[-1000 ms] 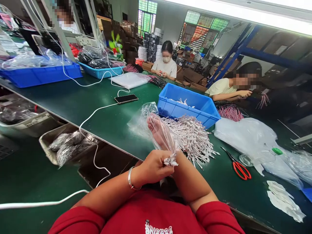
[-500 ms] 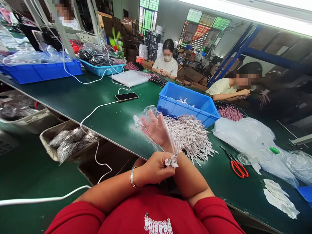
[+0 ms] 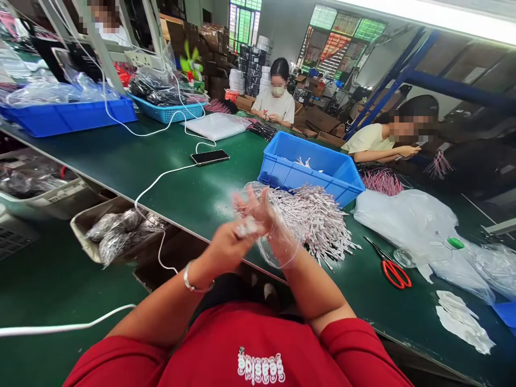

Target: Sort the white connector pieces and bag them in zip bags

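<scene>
Left hand (image 3: pixel 229 240) shifted forward, clenching white bundle (image 3: pixel 247 228); right hand (image 3: pixel 260 207) splayed.

Left forearm (image 3: pixel 157 309): bare, elbow flexed, slants forward and inward.
Left wrist (image 3: pixel 201 273): nearly straight.
Left hand (image 3: pixel 230 242): fingers curled in a grip, slightly blurred; near the right palm, contact unclear.
Right forearm (image 3: pixel 316 282): bare, angles forward and leftward.
Right hand (image 3: pixel 258 208): open, fingers spread, pointing away from the body, tips blurred.

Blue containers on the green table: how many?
3: a bin behind the white pile, a basket farther left, and a tray at far left. The blue piece cut off at the right edge may be another.
</scene>
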A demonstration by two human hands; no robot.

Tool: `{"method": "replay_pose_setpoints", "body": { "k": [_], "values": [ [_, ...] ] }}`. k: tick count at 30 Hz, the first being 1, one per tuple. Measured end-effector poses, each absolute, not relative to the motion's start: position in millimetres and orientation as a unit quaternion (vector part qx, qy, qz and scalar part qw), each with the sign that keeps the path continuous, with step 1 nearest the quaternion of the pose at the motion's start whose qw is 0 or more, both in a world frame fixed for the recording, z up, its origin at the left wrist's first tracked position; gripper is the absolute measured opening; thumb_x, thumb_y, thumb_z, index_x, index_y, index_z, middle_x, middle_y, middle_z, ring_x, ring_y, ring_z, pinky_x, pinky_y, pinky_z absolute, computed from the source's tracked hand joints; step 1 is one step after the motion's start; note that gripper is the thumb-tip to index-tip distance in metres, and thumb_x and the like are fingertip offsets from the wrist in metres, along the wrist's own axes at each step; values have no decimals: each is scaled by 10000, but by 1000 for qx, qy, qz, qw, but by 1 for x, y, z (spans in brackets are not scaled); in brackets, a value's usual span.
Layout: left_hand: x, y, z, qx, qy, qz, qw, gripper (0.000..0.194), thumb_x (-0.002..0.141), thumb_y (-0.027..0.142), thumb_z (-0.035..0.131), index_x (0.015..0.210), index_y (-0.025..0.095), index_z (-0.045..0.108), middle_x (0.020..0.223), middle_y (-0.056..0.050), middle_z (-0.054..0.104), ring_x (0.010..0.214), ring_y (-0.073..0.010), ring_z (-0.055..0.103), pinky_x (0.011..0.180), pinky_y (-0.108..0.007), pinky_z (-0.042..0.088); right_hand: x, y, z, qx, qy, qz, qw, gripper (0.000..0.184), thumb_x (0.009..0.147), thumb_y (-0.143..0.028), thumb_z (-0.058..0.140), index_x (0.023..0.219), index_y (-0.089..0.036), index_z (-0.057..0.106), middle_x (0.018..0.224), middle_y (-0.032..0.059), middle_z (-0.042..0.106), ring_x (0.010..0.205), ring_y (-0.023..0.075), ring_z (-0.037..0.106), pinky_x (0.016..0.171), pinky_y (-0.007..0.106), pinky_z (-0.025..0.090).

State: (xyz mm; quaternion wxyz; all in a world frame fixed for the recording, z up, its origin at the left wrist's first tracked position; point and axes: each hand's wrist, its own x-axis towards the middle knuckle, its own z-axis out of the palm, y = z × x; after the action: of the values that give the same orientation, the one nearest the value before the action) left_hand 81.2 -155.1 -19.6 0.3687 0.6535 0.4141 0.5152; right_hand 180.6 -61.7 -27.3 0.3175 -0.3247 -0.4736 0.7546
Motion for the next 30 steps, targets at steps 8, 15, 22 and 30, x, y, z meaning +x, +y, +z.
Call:
{"method": "replay_pose_setpoints", "body": {
  "k": [8,15,22,30],
  "values": [
    [-1,-74,-42,488,649,480,330,310,650,440,681,749,147,654,558,8,551,549,-144,501,536,-251,399,181,-63,-27,-274,-429,824,248,582,953,-587,226,1481,-345,184,1053,36,685,878,116,646,768,256,485],
    [-8,-56,-34,508,718,353,318,396,693,556,620,774,168,625,419,49,344,368,-98,269,398,-252,213,175,-59,-41,-303,-358,822,324,409,901,-299,534,1307,-297,484,1078,38,686,898,132,673,851,294,509],
    [-10,-19,-58,629,697,306,159,267,766,411,520,692,161,575,656,-50,588,621,-179,521,583,-276,365,170,-54,-60,-285,-335,837,325,415,882,-183,497,1292,-245,484,1031,45,696,889,129,684,817,278,527],
    [-27,19,-61,659,710,234,82,244,792,356,486,671,184,611,747,-125,645,817,-291,598,629,-305,351,188,-69,-79,-375,-248,810,377,251,711,-70,642,938,-176,619,955,65,699,830,156,691,712,280,564]
  ]
}}
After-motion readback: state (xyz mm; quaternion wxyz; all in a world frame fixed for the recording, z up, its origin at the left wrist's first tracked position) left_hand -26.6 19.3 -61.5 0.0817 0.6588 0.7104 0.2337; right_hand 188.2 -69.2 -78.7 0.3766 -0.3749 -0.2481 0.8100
